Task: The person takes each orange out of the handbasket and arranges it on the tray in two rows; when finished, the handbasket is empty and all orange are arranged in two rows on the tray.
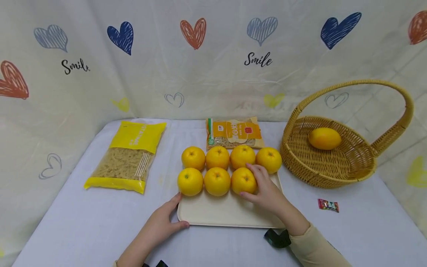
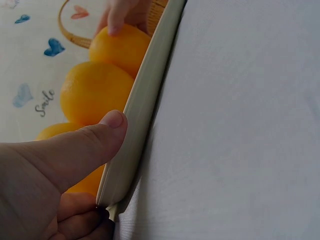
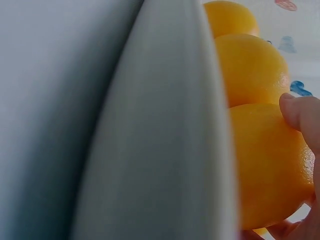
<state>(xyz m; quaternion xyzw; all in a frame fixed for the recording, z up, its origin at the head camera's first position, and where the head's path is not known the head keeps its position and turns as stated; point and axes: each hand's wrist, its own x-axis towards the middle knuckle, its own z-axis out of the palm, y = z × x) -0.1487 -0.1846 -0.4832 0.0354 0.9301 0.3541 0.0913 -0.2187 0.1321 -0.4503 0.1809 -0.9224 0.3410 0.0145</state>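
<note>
Several oranges stand in two rows on a cream tray [image 1: 227,213]. My right hand [image 1: 267,189] grips the orange [image 1: 244,181] at the right end of the front row, its thumb in front and its fingers on the far right side. In the right wrist view, that orange [image 3: 270,165] sits behind the tray's rim. My left hand [image 1: 163,220] holds the tray's front left corner. The left wrist view shows its thumb [image 2: 95,142] over the rim and its fingers bent at the corner; the fingertips are partly hidden.
A wicker basket [image 1: 328,181] with a tall handle stands at the right, holding one oval yellow-orange fruit [image 1: 325,138]. A small wrapped candy [image 1: 328,205] lies before it. At the left lies a yellow bag [image 1: 125,157]; behind the tray is an orange packet [image 1: 235,131].
</note>
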